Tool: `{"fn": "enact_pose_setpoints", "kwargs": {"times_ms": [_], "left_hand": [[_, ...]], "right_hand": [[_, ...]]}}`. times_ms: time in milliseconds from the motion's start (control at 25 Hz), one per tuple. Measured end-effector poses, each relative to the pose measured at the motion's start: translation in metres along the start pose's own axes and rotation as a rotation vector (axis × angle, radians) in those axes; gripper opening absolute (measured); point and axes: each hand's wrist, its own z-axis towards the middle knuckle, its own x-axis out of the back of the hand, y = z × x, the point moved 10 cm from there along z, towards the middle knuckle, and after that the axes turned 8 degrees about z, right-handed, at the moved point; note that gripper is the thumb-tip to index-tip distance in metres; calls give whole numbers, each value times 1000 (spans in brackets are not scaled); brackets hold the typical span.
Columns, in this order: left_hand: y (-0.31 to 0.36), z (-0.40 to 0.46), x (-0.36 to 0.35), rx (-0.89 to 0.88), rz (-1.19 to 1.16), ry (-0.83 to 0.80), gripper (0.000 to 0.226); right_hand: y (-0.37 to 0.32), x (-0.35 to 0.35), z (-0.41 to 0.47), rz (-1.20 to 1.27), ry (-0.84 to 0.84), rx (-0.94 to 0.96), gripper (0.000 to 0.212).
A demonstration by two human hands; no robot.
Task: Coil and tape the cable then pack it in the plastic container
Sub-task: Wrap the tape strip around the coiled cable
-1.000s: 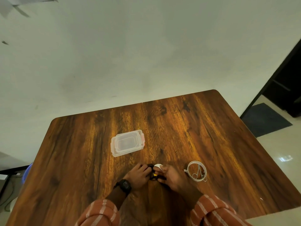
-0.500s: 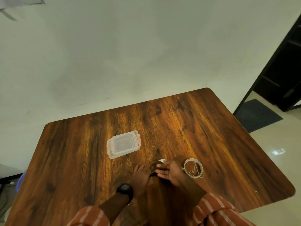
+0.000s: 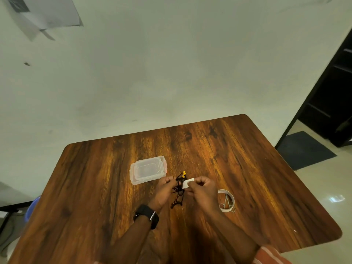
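A thin black cable (image 3: 179, 189) with a yellow plug end is bunched into a long coil and held just above the wooden table (image 3: 95, 197). My left hand (image 3: 165, 191) grips the coil's left side. My right hand (image 3: 200, 189) pinches a white strip of tape (image 3: 187, 182) against the coil's right side. The clear plastic container (image 3: 147, 170), lid on, sits on the table just left of and beyond the hands.
A white tape roll (image 3: 226, 201) lies on the table right of my right hand, with small scissors (image 3: 226, 201) resting inside its ring. A black watch (image 3: 147, 218) is on my left wrist. A dark doorway and mat are at far right.
Both hands have moved forward and up from the table's near part. The coil, earlier hidden between the fingers, now hangs in plain view with the tape strip at its side.
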Motion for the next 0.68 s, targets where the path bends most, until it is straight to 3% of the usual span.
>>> {"fn": "enact_pose_setpoints", "kwargs": {"times_ms": [160,280,360,440,600,680], "left_hand": [[13,-13,2,8,-29,49,34],[26,-24,5,5,-52,92,16],[33,-28,6,-46,16,98,22],[43,-32,5,-142,255,98,24],[77,-50,-3,-453,963,186,14],[89,-55,-3,-507,1200,231,17]], "right_hand": [[-10,0,-13,-32,50,17,10],[-12,5,-22,4,114,21,9],[-5,0,-24,88,116,-48,10],[7,-8,-26,244,108,-183,8],[14,-21,-35,447,36,-347,4],[13,-27,-36,469,-38,-386,15]]}}
